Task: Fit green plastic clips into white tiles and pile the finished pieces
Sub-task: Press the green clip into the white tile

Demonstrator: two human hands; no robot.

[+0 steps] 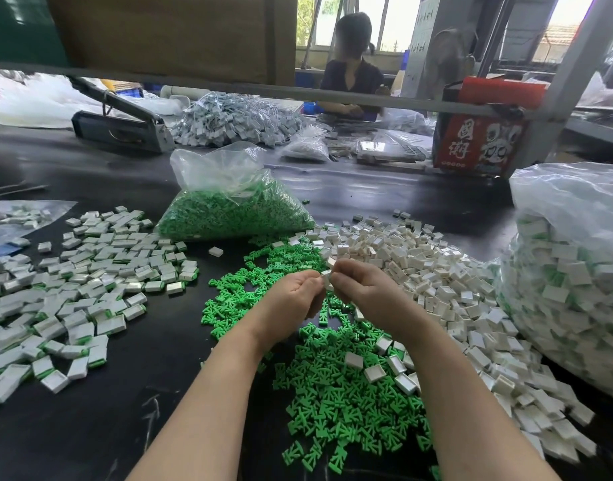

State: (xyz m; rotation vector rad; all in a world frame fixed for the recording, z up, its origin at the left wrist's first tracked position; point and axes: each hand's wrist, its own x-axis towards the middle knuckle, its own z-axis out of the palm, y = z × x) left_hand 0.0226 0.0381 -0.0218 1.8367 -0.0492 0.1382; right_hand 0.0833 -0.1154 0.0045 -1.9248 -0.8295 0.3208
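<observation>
My left hand (pixel 299 289) and my right hand (pixel 358 284) meet above the table's middle, both pinching one small white tile (pixel 326 278) between their fingertips. Whether a clip sits in it is hidden by my fingers. Loose green clips (pixel 336 394) lie scattered under and in front of my hands. Empty white tiles (pixel 437 279) are heaped to the right. Finished tiles with green edges (pixel 89 279) spread over the left of the table.
A clear bag of green clips (pixel 235 210) stands behind my hands. A large bag of finished pieces (pixel 572 272) fills the right side. A red box (pixel 478 140), a metal frame bar (pixel 298 93) and a seated person (pixel 350 74) are further back.
</observation>
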